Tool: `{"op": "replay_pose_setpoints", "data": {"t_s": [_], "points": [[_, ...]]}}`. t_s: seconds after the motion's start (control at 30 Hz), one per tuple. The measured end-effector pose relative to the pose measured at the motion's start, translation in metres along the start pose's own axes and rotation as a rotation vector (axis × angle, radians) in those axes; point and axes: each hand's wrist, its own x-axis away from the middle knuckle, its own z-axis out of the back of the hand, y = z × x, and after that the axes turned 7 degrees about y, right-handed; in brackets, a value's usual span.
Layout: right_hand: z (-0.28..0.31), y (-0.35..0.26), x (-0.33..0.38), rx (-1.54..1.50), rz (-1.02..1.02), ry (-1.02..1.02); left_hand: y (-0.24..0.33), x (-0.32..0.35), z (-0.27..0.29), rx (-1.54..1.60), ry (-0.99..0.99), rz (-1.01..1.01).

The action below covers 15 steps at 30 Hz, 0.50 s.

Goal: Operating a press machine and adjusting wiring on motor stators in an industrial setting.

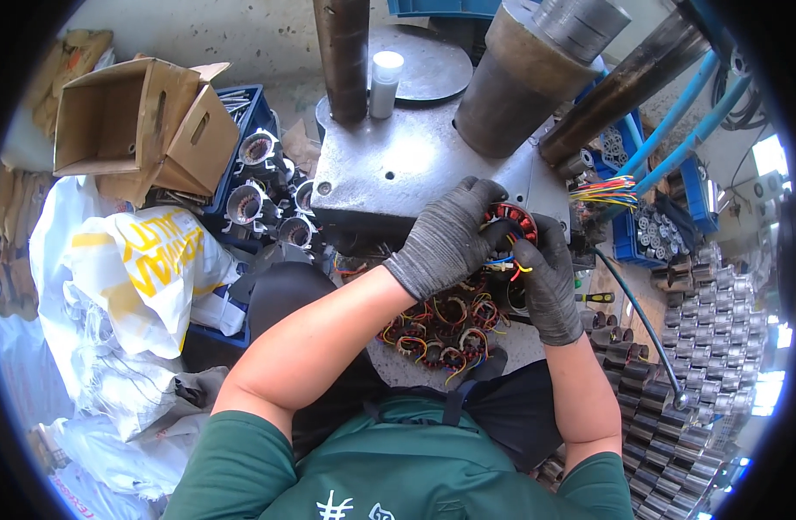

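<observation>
Both my hands wear dark grey knitted gloves and meet around a wound motor stator point(512, 217), a ring with red coils and coloured lead wires. My left hand point(454, 236) grips its left side, fingers curled over the far rim. On its right side my right hand point(547, 282) is closed, thumb near the blue, red and yellow leads. The stator is held in front of the metal press table point(398, 169). Between my legs, several more wound stators point(445, 334) with coloured wires lie in a heap.
A thick steel ram point(528, 78) and steel columns point(344, 61) rise from the press table. Motor housings point(250, 204) stand left beside cardboard boxes point(142, 130) and white plastic bags point(138, 277). Rows of metal cylinders point(705, 338) and a bar point(645, 325) lie to the right.
</observation>
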Motion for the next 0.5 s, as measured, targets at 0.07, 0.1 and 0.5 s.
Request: {"op": "replay_pose_setpoints", "data": {"t_s": [0.07, 0.1, 0.5], "points": [[0.000, 0.001, 0.001, 0.087, -0.007, 0.028, 0.000, -0.001, -0.001, -0.044, -0.018, -0.020], [0.001, 0.001, 0.003, 0.089, -0.009, 0.025, -0.003, -0.002, -0.002, -0.043, -0.015, -0.017], [0.002, 0.002, 0.002, 0.212, 0.106, 0.067, -0.009, -0.001, -0.006, 0.167, 0.004, 0.045]]}}
